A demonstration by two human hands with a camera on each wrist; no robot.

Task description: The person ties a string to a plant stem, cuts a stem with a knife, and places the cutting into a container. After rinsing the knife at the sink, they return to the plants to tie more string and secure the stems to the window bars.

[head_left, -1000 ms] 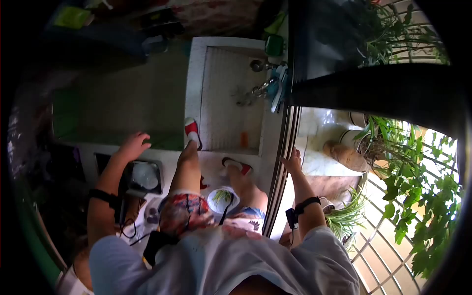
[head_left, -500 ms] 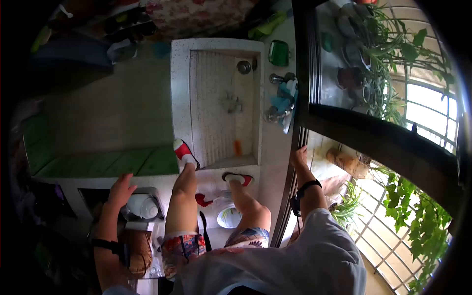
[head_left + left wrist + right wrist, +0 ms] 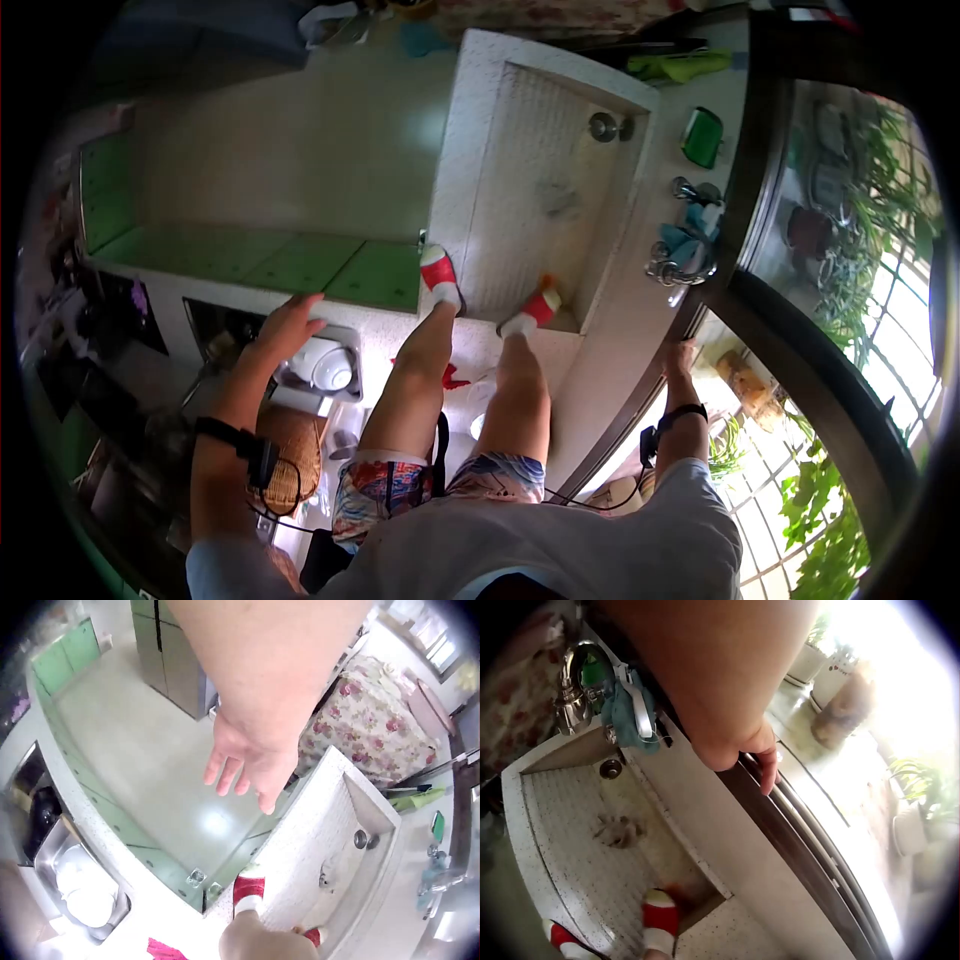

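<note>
My left hand (image 3: 259, 761) hangs in the air with its fingers spread and holds nothing. In the head view it is over the counter edge, near a metal basin (image 3: 352, 345) with a white pot (image 3: 328, 365). With my right hand (image 3: 746, 754) I grip the dark window frame (image 3: 759, 806), the fingers hooked over its track. One red-and-white slipper (image 3: 436, 268) is on the near rim of the wide, ribbed sink (image 3: 500, 150). The other slipper (image 3: 660, 915) is inside the sink's near corner.
A chrome faucet (image 3: 571, 709) with a blue cloth (image 3: 626, 720) stands beside the sink, near a green soap dish (image 3: 702, 138). Potted plants (image 3: 911, 829) and a bar grille lie beyond the window. A wicker basket (image 3: 290, 455) sits below my left arm. Green cabinets (image 3: 250, 262) line the floor.
One foot has stepped from the counter into the sink's near corner, the other staying on the rim. The head view has turned. My right hand keeps to the window frame; my left stays raised.
</note>
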